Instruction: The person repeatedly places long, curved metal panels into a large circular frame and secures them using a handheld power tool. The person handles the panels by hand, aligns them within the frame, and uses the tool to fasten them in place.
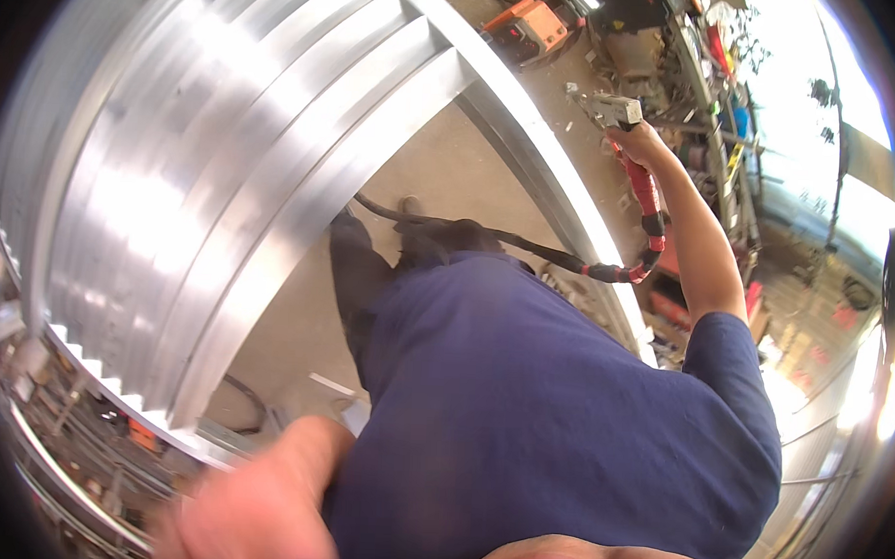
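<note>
My right hand (637,143) is closed around the grip of a metal torch-like gun (609,110), probably a welding gun. It sits out to the upper right, past the side rail of the frame. From its grip runs a hose (643,190) wrapped in red and black, which curves back over the rail towards my waist. Close to the camera at the lower left is my left hand (255,494), raised and blurred; its fingers cannot be made out. A large frame of bright metal (570,158) with ribbed slats (275,140) lies before me, and I stand within its open part.
An orange machine (528,29) with a red display stands on the floor beyond the rail. Cluttered shelving (709,89) lines the right side. Metal stock and assorted items (79,444) lie beyond the frame at the lower left. A dark cable (247,402) trails across the floor.
</note>
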`<state>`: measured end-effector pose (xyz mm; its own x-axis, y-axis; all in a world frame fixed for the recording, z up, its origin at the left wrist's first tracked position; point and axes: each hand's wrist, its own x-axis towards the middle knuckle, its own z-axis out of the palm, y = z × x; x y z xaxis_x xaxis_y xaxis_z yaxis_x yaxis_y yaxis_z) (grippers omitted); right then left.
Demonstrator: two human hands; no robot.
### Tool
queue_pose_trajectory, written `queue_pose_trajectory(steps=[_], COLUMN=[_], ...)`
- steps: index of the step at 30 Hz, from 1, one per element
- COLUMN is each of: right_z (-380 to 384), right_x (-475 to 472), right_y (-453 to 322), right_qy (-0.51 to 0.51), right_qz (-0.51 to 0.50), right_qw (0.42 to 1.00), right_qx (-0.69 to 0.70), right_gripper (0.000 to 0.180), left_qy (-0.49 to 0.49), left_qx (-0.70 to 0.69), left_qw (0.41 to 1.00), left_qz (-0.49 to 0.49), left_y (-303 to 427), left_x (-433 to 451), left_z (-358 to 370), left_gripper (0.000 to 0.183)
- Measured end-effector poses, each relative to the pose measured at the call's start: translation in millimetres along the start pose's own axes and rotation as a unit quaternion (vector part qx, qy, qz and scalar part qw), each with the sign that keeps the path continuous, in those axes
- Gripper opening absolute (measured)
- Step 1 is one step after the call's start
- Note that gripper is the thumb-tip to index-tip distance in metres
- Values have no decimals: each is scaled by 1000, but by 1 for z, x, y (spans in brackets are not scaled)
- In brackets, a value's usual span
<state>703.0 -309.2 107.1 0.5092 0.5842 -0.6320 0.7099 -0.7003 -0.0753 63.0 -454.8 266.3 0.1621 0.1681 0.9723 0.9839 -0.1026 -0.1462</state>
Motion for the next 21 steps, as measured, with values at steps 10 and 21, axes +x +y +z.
queue_pose_trajectory(steps=[10,21], right_z=[105,157], right_x=[120,155], right_y=[202,267], right_qy=[-27,-91], right_qz=[-58,72], right_qw=[998,980], right_qx=[-18,160], right_gripper=[25,34], left_qy=[294,173], left_qx=[-343,-450], left_qw=[884,859], left_qz=[119,170], left_y=[182,237], left_x=[120,120], left_z=[18,-12], left_gripper=[46,44])
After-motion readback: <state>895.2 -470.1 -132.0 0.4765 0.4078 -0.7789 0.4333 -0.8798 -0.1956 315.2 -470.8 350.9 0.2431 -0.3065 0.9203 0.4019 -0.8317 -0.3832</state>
